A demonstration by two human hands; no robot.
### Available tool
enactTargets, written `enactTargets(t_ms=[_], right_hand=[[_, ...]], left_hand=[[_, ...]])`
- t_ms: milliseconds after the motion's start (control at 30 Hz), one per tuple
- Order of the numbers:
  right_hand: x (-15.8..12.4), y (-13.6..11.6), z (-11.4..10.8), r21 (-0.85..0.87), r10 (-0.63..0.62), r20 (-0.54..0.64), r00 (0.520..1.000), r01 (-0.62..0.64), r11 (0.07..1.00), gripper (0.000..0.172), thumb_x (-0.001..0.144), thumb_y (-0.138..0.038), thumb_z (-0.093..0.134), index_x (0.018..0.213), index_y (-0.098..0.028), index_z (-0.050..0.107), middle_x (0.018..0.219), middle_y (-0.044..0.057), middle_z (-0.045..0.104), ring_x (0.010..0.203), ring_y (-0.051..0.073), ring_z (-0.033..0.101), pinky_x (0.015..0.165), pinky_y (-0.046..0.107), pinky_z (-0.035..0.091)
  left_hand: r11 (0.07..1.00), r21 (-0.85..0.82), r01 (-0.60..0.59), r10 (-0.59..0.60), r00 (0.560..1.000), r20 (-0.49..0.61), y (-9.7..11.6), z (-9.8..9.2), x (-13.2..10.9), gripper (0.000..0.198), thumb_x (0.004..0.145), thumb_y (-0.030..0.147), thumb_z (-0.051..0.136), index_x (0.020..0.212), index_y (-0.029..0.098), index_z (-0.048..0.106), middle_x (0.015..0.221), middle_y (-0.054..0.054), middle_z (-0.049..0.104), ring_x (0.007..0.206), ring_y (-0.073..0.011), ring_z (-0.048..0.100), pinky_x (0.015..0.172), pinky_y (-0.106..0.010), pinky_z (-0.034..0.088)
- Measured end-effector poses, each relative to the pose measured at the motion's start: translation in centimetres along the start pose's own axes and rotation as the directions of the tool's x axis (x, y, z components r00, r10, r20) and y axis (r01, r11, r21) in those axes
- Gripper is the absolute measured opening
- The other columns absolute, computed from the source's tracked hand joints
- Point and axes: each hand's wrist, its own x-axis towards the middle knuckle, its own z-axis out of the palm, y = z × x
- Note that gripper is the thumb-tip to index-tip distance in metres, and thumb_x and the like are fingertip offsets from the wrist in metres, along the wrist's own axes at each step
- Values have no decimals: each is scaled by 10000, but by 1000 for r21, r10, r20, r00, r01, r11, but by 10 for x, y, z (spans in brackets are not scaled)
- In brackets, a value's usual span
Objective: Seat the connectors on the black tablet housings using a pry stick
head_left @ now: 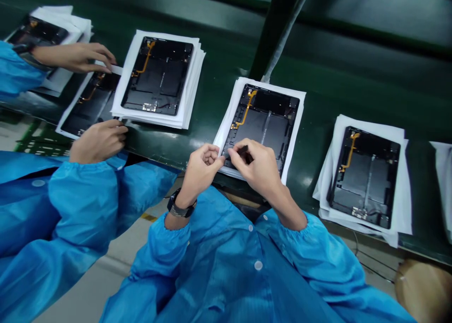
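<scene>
An open tablet housing (pixel 247 139) lies on white sheets (pixel 296 125) in front of me, dark inside with an orange flex cable (pixel 246 113) along its left side. Over its lower edge, my right hand (pixel 261 167) is closed in a pinch on a small black piece (pixel 243 149); its kind does not show clearly. At the lower left corner of the housing is my left hand (pixel 203 170), fingers curled and thumb reaching to the edge. Whatever lies between its thumb and finger is too small to make out.
On the dark green bench (pixel 219 64), a stack with another tablet housing (pixel 367 177) stands right and one with a housing (pixel 158 76) left. A co-worker's hands (pixel 99 141) handle a further housing at far left. A metal post (pixel 275 31) rises behind my housing.
</scene>
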Motion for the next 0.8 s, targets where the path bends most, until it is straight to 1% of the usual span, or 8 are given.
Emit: enactTargets(t_ms=[100, 167, 267, 333, 533, 667, 800], right_hand=[[1, -5, -1, -96, 22, -10, 1000, -23, 995, 132, 947, -279, 678, 834, -212, 671, 651, -9, 629, 656, 168, 584, 660, 297, 402], [2, -7, -2, -152, 44, 4, 999, -43, 987, 192, 940, -269, 673, 758, -214, 648, 616, -9, 604, 652, 177, 557, 670, 314, 384], [3, -8, 0, -237, 54, 47, 997, -42, 971, 379, 964, -263, 622, 603, -222, 513, 577, 8, 571, 681, 197, 516, 705, 348, 348], [1, -8, 2, -274, 59, 61, 996, -40, 961, 441, 986, -268, 585, 574, -227, 437, 572, 17, 555, 708, 208, 503, 730, 364, 333], [-6, -8, 8, -308, 98, -4, 995, -95, 947, 433, 985, -247, 559, 590, -240, 382, 570, 10, 512, 732, 223, 508, 743, 364, 329], [-13, -8, 4, -302, 88, -55, 995, -101, 948, 412, 963, -222, 551, 599, -250, 361, 575, 9, 498, 690, 215, 487, 704, 353, 330], [-15, -8, 1, -306, 77, -58, 995, -91, 948, 387, 959, -223, 555, 613, -251, 382, 583, 8, 503, 677, 210, 474, 672, 344, 325]], left_hand=[[1000, -16, 1, -1, 1000, -7, -1, 0, 1, 240, 763, 301, 770, 914, 174, 633, 665, 43, 603, 603, -98, 541, 588, -221, 397], [1000, -25, 2, -2, 1000, -8, 0, 0, 1, 247, 754, 302, 775, 912, 171, 639, 658, 44, 601, 597, -97, 538, 582, -220, 396], [999, -38, 7, -7, 1000, -8, 0, 0, 1, 257, 737, 294, 787, 907, 167, 643, 654, 42, 604, 597, -98, 540, 579, -220, 396], [999, -40, 8, -8, 1000, -11, 0, 0, 0, 256, 729, 290, 792, 898, 168, 644, 657, 39, 610, 601, -100, 546, 580, -219, 400], [999, -32, 10, -11, 1000, -24, -1, 0, 0, 258, 733, 314, 793, 884, 166, 644, 670, 31, 621, 601, -99, 551, 592, -224, 411], [999, -29, 18, -19, 999, -26, 0, 0, 0, 261, 732, 317, 794, 879, 167, 640, 662, 33, 621, 588, -98, 545, 590, -228, 404], [1000, -22, 11, -11, 1000, -20, 0, 0, 0, 256, 744, 318, 787, 880, 168, 630, 663, 34, 618, 582, -95, 528, 590, -231, 394]])
